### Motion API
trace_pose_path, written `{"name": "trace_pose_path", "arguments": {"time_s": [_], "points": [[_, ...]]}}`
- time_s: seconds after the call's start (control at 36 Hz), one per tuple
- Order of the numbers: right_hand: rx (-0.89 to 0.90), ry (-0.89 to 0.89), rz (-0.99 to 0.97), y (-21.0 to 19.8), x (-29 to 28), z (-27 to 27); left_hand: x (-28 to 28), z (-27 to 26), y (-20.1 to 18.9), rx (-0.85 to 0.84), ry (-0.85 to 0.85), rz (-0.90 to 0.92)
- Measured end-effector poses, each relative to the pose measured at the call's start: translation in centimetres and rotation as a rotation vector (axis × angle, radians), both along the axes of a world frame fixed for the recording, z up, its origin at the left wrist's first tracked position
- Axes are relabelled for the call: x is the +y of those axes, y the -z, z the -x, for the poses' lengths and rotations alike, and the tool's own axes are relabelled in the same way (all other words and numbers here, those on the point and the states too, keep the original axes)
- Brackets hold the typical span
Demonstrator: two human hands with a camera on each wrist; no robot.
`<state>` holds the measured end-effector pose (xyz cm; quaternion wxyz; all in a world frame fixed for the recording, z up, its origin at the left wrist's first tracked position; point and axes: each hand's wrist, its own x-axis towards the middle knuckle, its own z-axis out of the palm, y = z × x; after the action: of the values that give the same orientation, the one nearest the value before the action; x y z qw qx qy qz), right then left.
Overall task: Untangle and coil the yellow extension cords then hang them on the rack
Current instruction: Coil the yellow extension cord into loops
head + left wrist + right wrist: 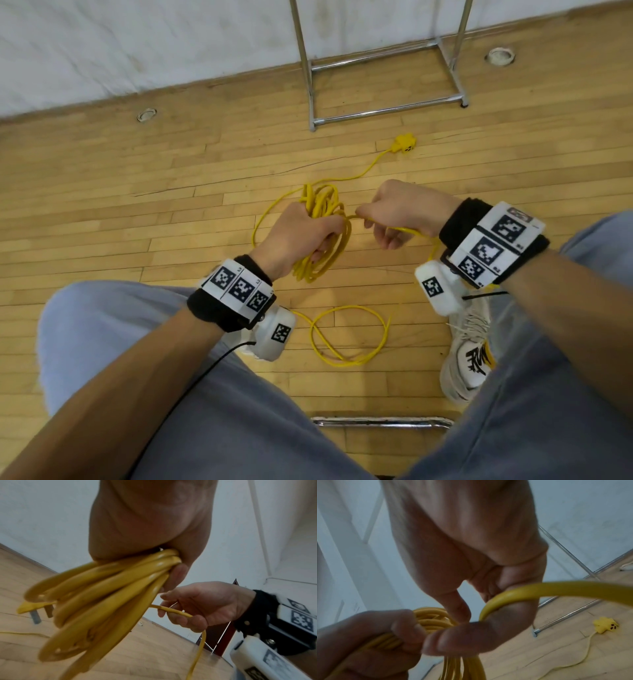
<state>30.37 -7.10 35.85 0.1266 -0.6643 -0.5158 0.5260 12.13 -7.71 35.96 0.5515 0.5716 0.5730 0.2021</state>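
At the centre of the head view the left hand is clenched round a bundle of yellow cord loops, fingers wrapped fully about the gathered strands, and the bundle is held up off the wooden floor. Just to its right, the right hand pinches a single strand of the same yellow extension cord between thumb and curled fingers — in the right wrist view that strand arcs over the fingers and off to the right edge. Slack cord lies in a loose loop on the floor below the hands, between the person's knees. Another run trails toward the upper middle of the frame, ending in a yellow multi-outlet socket that rests on the floor near the base of the chrome rack — the rack stands against the white wall. The left wrist view shows a pronged plug hanging at the bundle's lower left.
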Motion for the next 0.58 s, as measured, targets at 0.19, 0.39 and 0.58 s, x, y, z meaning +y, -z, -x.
{"name": "trace_pose_path", "arguments": {"time_s": [0.19,0.39,0.58], "points": [[0.316,0.119,-0.281,-2.3,1.0,1.6,1.9,0.1,-0.9,0.010,-0.139,-0.144],[0.531,0.071,-0.466,-4.4,1.4,3.7,3.5,-0.1,-1.5,-0.114,-0.289,-0.150],[0.523,0.046,-0.568,-4.1,1.4,5.7,4.7,-0.4,-1.7,-0.335,-0.452,-0.057]]}}
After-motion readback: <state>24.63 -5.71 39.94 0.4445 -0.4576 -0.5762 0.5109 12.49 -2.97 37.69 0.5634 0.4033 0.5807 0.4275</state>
